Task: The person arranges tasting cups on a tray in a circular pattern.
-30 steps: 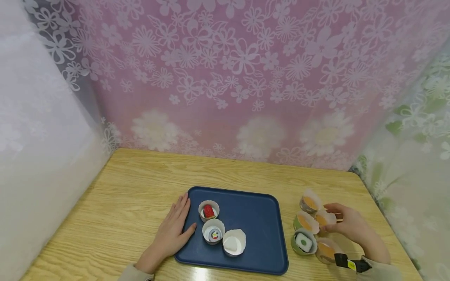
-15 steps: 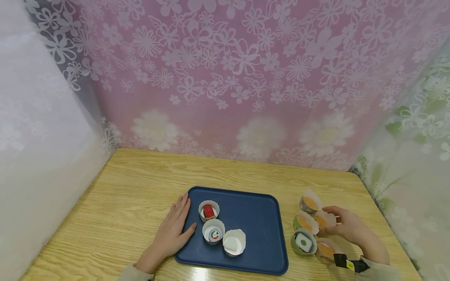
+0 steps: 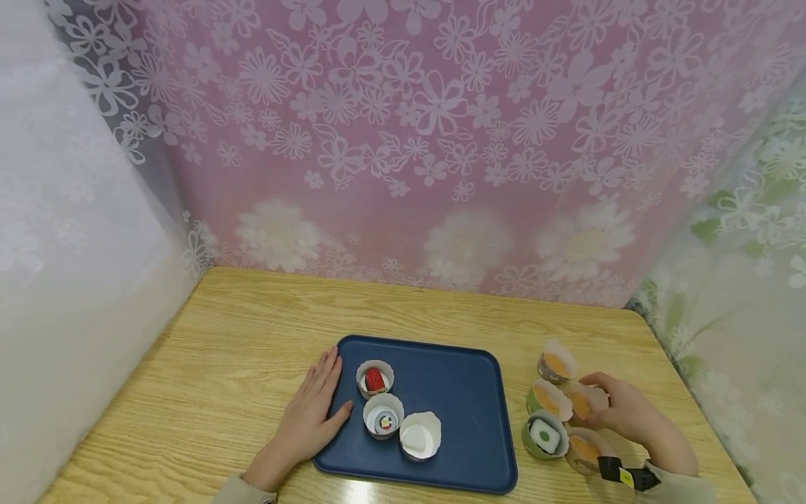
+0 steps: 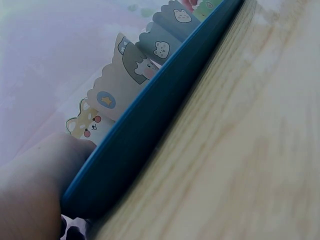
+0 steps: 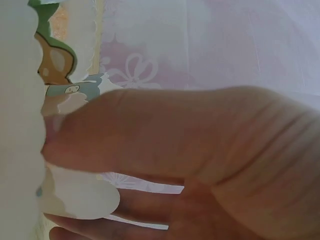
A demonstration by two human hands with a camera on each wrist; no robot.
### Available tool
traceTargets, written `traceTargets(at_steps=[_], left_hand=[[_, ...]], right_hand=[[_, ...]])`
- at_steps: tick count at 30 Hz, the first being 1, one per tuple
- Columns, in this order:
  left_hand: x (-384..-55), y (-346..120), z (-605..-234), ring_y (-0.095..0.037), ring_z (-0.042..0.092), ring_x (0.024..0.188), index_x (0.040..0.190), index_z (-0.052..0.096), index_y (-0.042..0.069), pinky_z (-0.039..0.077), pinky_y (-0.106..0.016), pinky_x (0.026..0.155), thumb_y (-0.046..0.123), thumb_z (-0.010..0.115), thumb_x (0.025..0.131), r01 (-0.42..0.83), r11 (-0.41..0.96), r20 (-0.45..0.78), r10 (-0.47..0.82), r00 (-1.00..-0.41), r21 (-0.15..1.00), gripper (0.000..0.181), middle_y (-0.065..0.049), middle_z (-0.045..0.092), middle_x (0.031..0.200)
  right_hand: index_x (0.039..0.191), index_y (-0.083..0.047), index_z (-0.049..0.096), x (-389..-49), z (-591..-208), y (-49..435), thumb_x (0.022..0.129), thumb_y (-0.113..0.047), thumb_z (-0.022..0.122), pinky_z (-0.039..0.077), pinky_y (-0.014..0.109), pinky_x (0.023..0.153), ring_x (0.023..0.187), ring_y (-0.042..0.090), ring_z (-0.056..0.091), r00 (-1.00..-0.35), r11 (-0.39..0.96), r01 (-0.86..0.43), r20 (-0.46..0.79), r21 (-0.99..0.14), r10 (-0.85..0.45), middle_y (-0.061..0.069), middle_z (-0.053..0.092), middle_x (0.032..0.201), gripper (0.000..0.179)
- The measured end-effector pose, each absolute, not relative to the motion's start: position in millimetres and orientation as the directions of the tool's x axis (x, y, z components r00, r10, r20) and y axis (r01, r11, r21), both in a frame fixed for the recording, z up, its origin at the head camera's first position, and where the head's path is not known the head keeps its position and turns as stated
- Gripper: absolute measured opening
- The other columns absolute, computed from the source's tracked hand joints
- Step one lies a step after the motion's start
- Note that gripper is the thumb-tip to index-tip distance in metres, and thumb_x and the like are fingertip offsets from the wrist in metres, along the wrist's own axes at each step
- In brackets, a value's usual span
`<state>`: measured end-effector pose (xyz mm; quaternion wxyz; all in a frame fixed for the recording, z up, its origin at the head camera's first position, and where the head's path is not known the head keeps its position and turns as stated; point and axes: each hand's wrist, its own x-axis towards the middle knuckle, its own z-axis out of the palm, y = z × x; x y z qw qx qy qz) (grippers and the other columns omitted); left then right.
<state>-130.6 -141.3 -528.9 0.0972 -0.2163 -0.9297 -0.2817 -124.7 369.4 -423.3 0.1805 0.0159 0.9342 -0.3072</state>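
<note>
In the head view my left hand [image 3: 308, 413] lies with fingers straight along the left rim of a dark blue tray [image 3: 466, 399]. On the tray stand paper baking cups holding a red-topped sushi roll [image 3: 374, 379], a grey-rimmed roll [image 3: 386, 421] and a white piece [image 3: 413, 438]. To the right of the tray, my right hand [image 3: 623, 413] grips a paper baking cup [image 3: 595, 400] with an orange piece inside, its fingers bent at the cup's far side. The right wrist view shows the thumb [image 5: 125, 135] against white scalloped paper [image 5: 80, 195].
Crowded around the gripped cup are more paper cups: orange-filled ones [image 3: 554, 364] [image 3: 546, 399] [image 3: 584, 449] and a green one with a white-and-green piece [image 3: 544, 435]. Wooden table [image 3: 283, 308] surrounds the tray. A pink floral curtain [image 3: 403, 210] hangs behind.
My right hand has closed its fingers around the orange-filled cup, and that cup has shifted and tilted slightly. The left hand and the tray stay where they were.
</note>
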Motion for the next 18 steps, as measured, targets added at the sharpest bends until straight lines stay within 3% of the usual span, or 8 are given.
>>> traceTargets(at_steps=[6, 10, 13, 15, 18], left_hand=[[-130.3, -141.3, -528.9, -0.034, 0.018, 0.15, 0.152, 0.03, -0.006, 0.018, -0.049, 0.12, 0.028, 0.065, 0.094, 0.457, 0.746, 0.303, 0.348, -0.887, 0.483, 0.077, -0.016, 0.018, 0.163], [-130.3, -141.3, -529.3, -0.034, 0.018, 0.149, 0.152, 0.03, -0.006, 0.017, -0.048, 0.12, 0.028, 0.065, 0.094, 0.459, 0.745, 0.305, 0.349, -0.886, 0.484, 0.076, -0.017, 0.018, 0.163], [-130.4, -141.4, -529.7, -0.034, 0.017, 0.15, 0.152, 0.03, -0.006, 0.017, -0.048, 0.12, 0.028, 0.065, 0.094, 0.46, 0.744, 0.304, 0.349, -0.886, 0.485, 0.076, -0.016, 0.018, 0.163], [-130.6, -141.5, -530.0, -0.034, 0.017, 0.15, 0.152, 0.03, -0.006, 0.017, -0.047, 0.121, 0.028, 0.065, 0.094, 0.459, 0.745, 0.303, 0.35, -0.886, 0.484, 0.076, -0.016, 0.018, 0.164], [-130.9, -141.6, -530.5, -0.034, 0.017, 0.15, 0.152, 0.03, -0.006, 0.016, -0.047, 0.121, 0.029, 0.065, 0.094, 0.458, 0.746, 0.302, 0.349, -0.887, 0.483, 0.076, -0.015, 0.017, 0.164]], right_hand=[[0.137, 0.011, 0.044, -123.0, -423.3, 369.6, 0.077, -0.003, 0.078, 0.047, 0.037, 0.065, 0.086, 0.028, 0.055, -0.935, 0.816, 0.114, -0.339, -0.567, -0.105, 0.035, 0.056, 0.123, 0.07], [0.136, 0.011, 0.045, -118.2, -421.7, 370.3, 0.092, -0.001, 0.058, 0.042, 0.033, 0.058, 0.067, 0.023, 0.052, -0.944, 0.828, 0.042, -0.293, -0.558, -0.15, 0.021, 0.063, 0.089, 0.048], [0.137, 0.011, 0.045, -115.1, -420.4, 371.2, 0.099, -0.004, 0.045, 0.039, 0.031, 0.054, 0.053, 0.018, 0.045, -0.945, 0.831, 0.045, -0.293, -0.554, -0.144, 0.007, 0.057, 0.068, 0.04], [0.136, 0.011, 0.045, -115.1, -419.8, 371.9, 0.097, -0.003, 0.05, 0.04, 0.032, 0.055, 0.054, 0.018, 0.045, -0.945, 0.835, 0.066, -0.303, -0.546, -0.124, 0.007, 0.058, 0.071, 0.042], [0.136, 0.011, 0.045, -117.9, -419.7, 372.4, 0.086, 0.0, 0.063, 0.041, 0.036, 0.06, 0.061, 0.021, 0.046, -0.941, 0.849, 0.103, -0.327, -0.519, -0.086, 0.013, 0.064, 0.086, 0.054]])
